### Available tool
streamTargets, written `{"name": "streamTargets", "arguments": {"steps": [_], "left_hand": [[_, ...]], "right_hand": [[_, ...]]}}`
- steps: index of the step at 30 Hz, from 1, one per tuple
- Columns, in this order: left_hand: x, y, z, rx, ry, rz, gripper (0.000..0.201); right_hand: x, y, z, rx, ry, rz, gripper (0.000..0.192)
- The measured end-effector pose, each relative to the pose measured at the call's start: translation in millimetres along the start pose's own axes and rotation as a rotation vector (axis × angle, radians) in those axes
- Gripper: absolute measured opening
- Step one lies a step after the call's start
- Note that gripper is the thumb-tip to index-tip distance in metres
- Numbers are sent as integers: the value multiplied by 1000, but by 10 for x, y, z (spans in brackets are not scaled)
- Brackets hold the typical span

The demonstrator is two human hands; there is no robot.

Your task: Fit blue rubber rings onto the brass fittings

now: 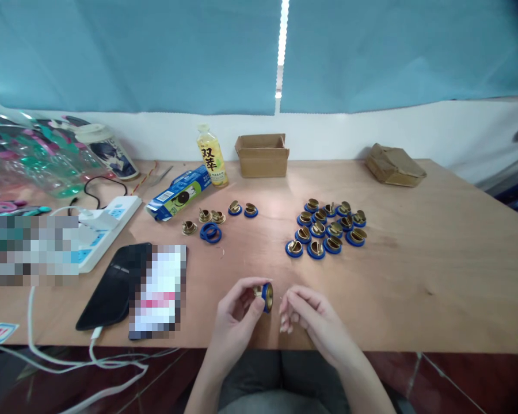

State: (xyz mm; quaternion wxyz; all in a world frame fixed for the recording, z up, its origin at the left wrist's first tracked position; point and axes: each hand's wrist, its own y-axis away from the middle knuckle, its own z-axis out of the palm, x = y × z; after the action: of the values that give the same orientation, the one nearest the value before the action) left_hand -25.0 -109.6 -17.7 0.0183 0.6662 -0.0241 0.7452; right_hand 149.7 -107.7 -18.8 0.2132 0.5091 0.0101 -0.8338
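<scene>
Near the front edge of the table, my left hand (237, 307) grips a round gold metal fitting with a blue ring (267, 297) between thumb and fingers, its circular face turned to the right. Close by on the right is my right hand (300, 307), fingers curled and thumb pressed to them; whatever they may pinch is too small to make out. Several gold fittings with blue rings (317, 230) stand grouped right of centre. Two more ringed fittings (250, 210) sit left of centre, beside 3 fittings without rings (205, 215). Loose blue rings (210, 233) lie just below those.
Behind are a yellow drink bottle (212, 158), a blue-green carton (179, 192), an open cardboard box (263, 158) and a brown paper package (395, 165). A power strip (110, 230), black phone (114, 284), second blurred device (159, 290), cup (107, 152) and cables occupy the left.
</scene>
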Motion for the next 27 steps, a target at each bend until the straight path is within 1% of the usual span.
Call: {"name": "streamTargets", "arguments": {"steps": [4,8,15,27], "left_hand": [[1,13,1,-63,16,18,23],[8,31,-4,-106,16,22,22],[12,29,-12,-123,31,46,22],[14,43,-21,-137,12,95,23]], "right_hand": [[-4,-4,-5,-44,-55,70,33],[31,-4,-15,-14,11,47,31],[61,-22,-30,8,52,41,28],[6,13,1,-17,163,-30,15]]}}
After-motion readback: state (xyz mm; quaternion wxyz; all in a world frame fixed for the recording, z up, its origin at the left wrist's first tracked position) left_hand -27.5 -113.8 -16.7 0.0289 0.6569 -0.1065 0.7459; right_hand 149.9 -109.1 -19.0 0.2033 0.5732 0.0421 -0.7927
